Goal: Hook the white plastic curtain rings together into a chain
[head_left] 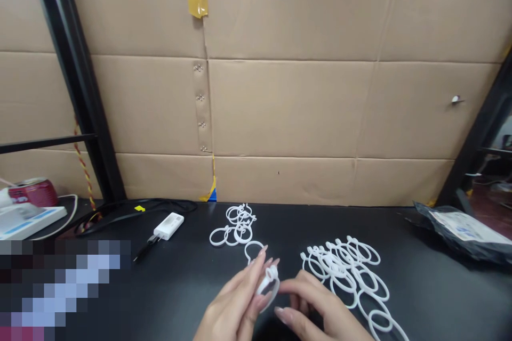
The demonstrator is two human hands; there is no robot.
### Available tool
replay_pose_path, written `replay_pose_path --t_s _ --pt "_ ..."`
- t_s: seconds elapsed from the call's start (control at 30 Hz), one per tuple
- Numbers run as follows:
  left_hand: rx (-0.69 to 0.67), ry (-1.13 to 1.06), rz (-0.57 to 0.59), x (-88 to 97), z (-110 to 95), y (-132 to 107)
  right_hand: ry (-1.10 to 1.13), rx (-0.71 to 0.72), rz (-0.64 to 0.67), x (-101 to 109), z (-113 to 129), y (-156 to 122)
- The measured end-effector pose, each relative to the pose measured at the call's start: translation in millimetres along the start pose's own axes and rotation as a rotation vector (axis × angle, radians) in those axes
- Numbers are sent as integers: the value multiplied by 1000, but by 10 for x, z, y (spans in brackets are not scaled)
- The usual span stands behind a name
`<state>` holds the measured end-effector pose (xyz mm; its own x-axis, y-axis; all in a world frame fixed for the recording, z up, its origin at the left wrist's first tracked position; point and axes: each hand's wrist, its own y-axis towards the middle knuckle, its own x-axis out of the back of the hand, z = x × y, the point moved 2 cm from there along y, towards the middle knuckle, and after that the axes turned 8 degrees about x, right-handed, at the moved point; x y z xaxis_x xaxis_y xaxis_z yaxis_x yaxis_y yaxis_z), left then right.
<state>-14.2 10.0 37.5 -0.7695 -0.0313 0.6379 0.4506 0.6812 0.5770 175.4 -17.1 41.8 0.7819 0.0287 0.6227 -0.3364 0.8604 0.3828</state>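
My left hand [236,303] is closed on a white plastic curtain ring [272,290], with the small eyelet end up between thumb and fingers. Close on its right, my right hand [316,303] has index finger and thumb apart; the index tip is at the ring's edge, and whether it touches I cannot tell. Just beyond my left fingertips lies another white ring [253,244], partly hidden by them. Behind it is a small cluster of similar rings [236,229]. A larger heap of white rings [344,266] lies to the right, partly behind my right hand.
On the black table [180,287], a white charger [168,226] with a black plug lies left. A power strip [36,224] and red can [34,192] stand far left. A dark plastic package [464,232] lies right. A cardboard wall [288,106] closes the back. The lower-left corner is pixelated.
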Motion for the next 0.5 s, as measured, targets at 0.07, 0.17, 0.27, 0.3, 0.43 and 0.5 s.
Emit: replay_pose_path --t_s 0.07,0.17,0.27,0.3,0.43,0.5 --pt "71 -60 42 2 -3 -18 62 -7 24 21 52 9" --pt "114 -134 66 6 5 -20 182 -14 -5 0 14 2" --pt "117 -178 86 -2 17 -9 358 -73 -30 -71 -109 -6" --pt "117 -191 96 -8 20 -7 413 -89 -30 -87 -135 -5" --pt "137 -214 159 -39 34 -13 525 -139 -17 -53 -92 17" --pt "160 -195 181 -47 47 -18 492 -164 -23 0 -29 24"
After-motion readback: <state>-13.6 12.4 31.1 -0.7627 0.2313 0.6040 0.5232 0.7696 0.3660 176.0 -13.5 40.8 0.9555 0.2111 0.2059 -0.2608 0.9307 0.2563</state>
